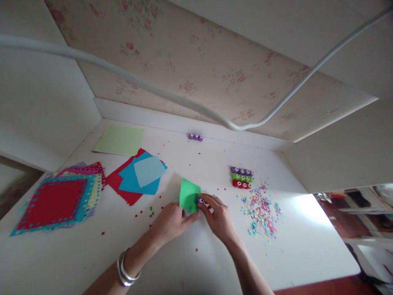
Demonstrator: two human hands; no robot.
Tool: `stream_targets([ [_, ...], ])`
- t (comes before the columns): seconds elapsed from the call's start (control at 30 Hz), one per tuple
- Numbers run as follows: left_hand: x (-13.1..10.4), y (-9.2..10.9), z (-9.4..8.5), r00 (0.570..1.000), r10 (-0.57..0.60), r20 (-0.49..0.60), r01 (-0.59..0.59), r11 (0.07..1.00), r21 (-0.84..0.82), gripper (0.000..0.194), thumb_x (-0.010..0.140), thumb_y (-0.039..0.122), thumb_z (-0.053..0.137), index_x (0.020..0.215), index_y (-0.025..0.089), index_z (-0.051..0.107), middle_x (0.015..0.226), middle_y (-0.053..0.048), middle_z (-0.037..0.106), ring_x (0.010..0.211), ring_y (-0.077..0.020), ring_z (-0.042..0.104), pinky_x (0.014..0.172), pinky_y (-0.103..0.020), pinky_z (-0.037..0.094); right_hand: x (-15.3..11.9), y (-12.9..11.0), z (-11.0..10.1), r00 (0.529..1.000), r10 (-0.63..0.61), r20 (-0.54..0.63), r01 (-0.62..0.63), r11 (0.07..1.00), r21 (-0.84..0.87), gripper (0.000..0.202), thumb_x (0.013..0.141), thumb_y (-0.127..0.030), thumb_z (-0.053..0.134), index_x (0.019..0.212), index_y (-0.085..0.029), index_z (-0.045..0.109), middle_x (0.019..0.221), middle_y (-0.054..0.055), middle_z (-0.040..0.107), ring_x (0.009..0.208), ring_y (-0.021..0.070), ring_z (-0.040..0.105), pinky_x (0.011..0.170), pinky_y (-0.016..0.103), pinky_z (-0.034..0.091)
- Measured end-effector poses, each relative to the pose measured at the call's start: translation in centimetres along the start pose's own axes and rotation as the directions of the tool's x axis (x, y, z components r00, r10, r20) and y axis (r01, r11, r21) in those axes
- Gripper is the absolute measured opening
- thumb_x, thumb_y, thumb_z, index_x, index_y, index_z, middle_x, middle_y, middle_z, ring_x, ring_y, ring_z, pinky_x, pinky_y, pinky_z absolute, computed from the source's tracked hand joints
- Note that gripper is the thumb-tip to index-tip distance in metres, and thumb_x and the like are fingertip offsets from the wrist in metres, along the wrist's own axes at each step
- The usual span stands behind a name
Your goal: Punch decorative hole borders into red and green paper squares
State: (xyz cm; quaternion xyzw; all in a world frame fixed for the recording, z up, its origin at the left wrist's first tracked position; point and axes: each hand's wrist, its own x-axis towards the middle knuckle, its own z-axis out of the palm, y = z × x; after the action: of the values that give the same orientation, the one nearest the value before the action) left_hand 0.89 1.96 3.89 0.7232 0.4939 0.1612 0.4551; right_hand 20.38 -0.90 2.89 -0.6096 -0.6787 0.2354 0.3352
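Observation:
A small sheet of green paper [188, 194] stands slightly curled at the centre front of the white table. My left hand [175, 220] holds its lower left edge between closed fingers. At the paper's right edge, my right hand [215, 211] pinches a small purple hole punch [200, 200] with a googly eye on it. The punch touches the paper; whether the edge is inside its slot is too small to tell. Little red and green paper dots lie around both hands.
Punched coloured sheets [55, 203] are stacked at the left, beside red and blue paper [144, 176]. Pale green paper [119, 140] lies behind. Purple punches [195, 137] sit at the back; rows of coloured punches [242, 178] and a confetti pile [262, 209] are on the right.

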Motion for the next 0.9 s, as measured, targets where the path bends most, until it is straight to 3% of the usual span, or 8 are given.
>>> stream_targets([
  [0.07, -0.6, 0.1, -0.8, 0.975, -0.043, 0.219, 0.054, 0.998, -0.043, 0.056, 0.082, 0.068, 0.052, 0.059, 0.018, 0.06, 0.052, -0.004, 0.064, 0.041, -0.0133, 0.052, 0.044, -0.023, 0.031, -0.1, 0.5, -0.3, 0.999, -0.012, 0.031, 0.012, 1.0, -0.004, 0.026, 0.093, -0.023, 0.06, 0.117, -0.027, 0.069, 0.117, 0.005, 0.07, 0.107, 0.0238, 0.064, 0.092, 0.041, 0.054],
  [0.2, -1.6, 0.3, -2.3, 0.72, -0.094, 0.688, 0.23, 0.967, -0.109, 0.059, 0.074, 0.074, 0.057, 0.057, 0.018, 0.056, 0.054, -0.004, 0.065, 0.035, -0.0118, 0.049, 0.036, -0.022, 0.032, -0.3, 0.9, -0.7, 0.999, -0.015, 0.04, 0.014, 1.0, 0.009, 0.028, 0.094, -0.023, 0.058, 0.12, -0.027, 0.067, 0.121, 0.006, 0.068, 0.11, 0.0244, 0.063, 0.094, 0.042, 0.054],
  [0.27, -1.4, 0.4, -2.4, 0.821, -0.043, 0.569, 0.177, 0.967, -0.182, 0.056, 0.083, 0.07, 0.049, 0.066, 0.017, 0.06, 0.059, -0.003, 0.066, 0.04, -0.0122, 0.053, 0.04, -0.022, 0.036, -0.5, 1.0, -0.8, 0.999, 0.002, 0.044, -0.003, 1.0, 0.018, 0.028, 0.094, -0.024, 0.057, 0.121, -0.027, 0.067, 0.122, 0.007, 0.067, 0.108, 0.0245, 0.064, 0.094, 0.042, 0.054],
  [0.33, -0.9, 0.2, -2.1, 0.981, -0.01, 0.192, 0.03, 0.994, -0.104, 0.052, 0.093, 0.06, 0.04, 0.077, 0.018, 0.064, 0.066, -0.003, 0.068, 0.054, -0.0148, 0.059, 0.053, -0.025, 0.044, -0.6, 1.0, -0.9, 0.998, 0.026, 0.056, -0.028, 0.999, 0.026, 0.029, 0.094, -0.025, 0.057, 0.121, -0.026, 0.067, 0.122, 0.008, 0.067, 0.106, 0.0247, 0.065, 0.093, 0.042, 0.055],
  [0.37, -0.6, 0.0, -1.8, 0.999, 0.034, -0.034, -0.033, 0.999, 0.02, 0.045, 0.095, 0.055, 0.042, 0.084, 0.019, 0.066, 0.075, -0.005, 0.07, 0.067, -0.0174, 0.063, 0.064, -0.028, 0.047, -0.7, 1.1, -1.0, 0.997, 0.04, 0.059, -0.042, 0.999, 0.032, 0.028, 0.094, -0.026, 0.057, 0.121, -0.026, 0.067, 0.121, 0.008, 0.067, 0.106, 0.0249, 0.065, 0.091, 0.042, 0.056],
  [0.43, -0.2, -0.6, -1.0, 0.935, 0.184, -0.303, -0.091, 0.951, 0.296, 0.035, 0.091, 0.048, 0.054, 0.107, 0.019, 0.066, 0.103, -0.011, 0.069, 0.098, -0.026, 0.062, 0.086, -0.038, 0.046, -0.7, 1.2, -1.0, 0.995, 0.081, 0.054, -0.084, 0.995, 0.056, 0.028, 0.094, -0.028, 0.058, 0.12, -0.026, 0.068, 0.121, 0.008, 0.068, 0.103, 0.0248, 0.066, 0.088, 0.041, 0.058],
  [0.57, 0.0, -1.7, 0.3, 0.903, 0.305, -0.302, -0.112, 0.847, 0.52, 0.047, 0.087, 0.043, 0.062, 0.128, 0.02, 0.057, 0.135, -0.015, 0.056, 0.121, -0.0344, 0.049, 0.1, -0.05, 0.036, -0.7, 1.7, -1.1, 0.988, 0.151, 0.038, -0.155, 0.981, 0.116, 0.028, 0.093, -0.031, 0.059, 0.119, -0.026, 0.069, 0.119, 0.008, 0.069, 0.093, 0.0229, 0.069, 0.081, 0.039, 0.06],
  [0.9, -0.1, -1.4, 0.9, 0.899, 0.351, -0.262, -0.199, 0.86, 0.47, 0.032, 0.095, 0.029, 0.053, 0.125, 0.026, 0.062, 0.14, -0.009, 0.054, 0.128, -0.0291, 0.048, 0.11, -0.051, 0.029, 0.2, 1.6, -2.6, 0.989, 0.106, 0.105, -0.111, 0.993, 0.043, 0.027, 0.096, -0.034, 0.054, 0.114, -0.025, 0.073, 0.123, 0.008, 0.067, 0.109, 0.0242, 0.065, 0.087, 0.04, 0.058],
])
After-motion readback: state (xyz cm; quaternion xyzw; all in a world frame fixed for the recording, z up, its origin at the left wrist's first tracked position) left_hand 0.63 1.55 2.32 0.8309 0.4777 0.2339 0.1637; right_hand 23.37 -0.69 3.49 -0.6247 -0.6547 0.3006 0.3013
